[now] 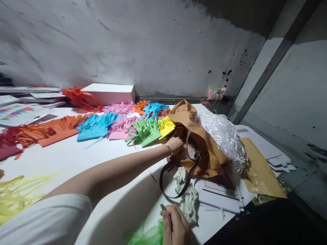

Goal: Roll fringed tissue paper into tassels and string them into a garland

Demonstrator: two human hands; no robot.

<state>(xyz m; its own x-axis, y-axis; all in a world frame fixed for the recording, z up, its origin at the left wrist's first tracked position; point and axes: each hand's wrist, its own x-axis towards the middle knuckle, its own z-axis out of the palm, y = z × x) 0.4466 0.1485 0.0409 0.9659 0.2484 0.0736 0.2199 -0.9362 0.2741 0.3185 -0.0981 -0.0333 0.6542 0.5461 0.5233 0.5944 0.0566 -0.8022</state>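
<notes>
My left hand (pixel 176 145) reaches from the left, a bracelet on its wrist, into the mouth of a brown cloth bag (pixel 208 146) with dark straps. Its fingers are mostly hidden by the bag. Low in the picture, my right hand (pixel 176 224) is closed in a pinch on a green paper strip (pixel 162 206), whose tip sticks out above the thumb. Blurred green paper fringe (pixel 148 235) lies beside that hand. A crumpled pale cloth (pixel 189 200) rests just behind it. Near my left hand lie green fringed paper (pixel 149 131) and yellow fringed paper (pixel 166 127).
Blue (pixel 95 126), orange (pixel 60 129) and pink fringed paper bundles line the white table (pixel 112 154). A white box (pixel 109 93) stands by the wall. On the right are tangled clear plastic string (pixel 222 136), a brown envelope (pixel 260 170) and white cards (pixel 219 195). Yellow strips (pixel 20 194) blur at left.
</notes>
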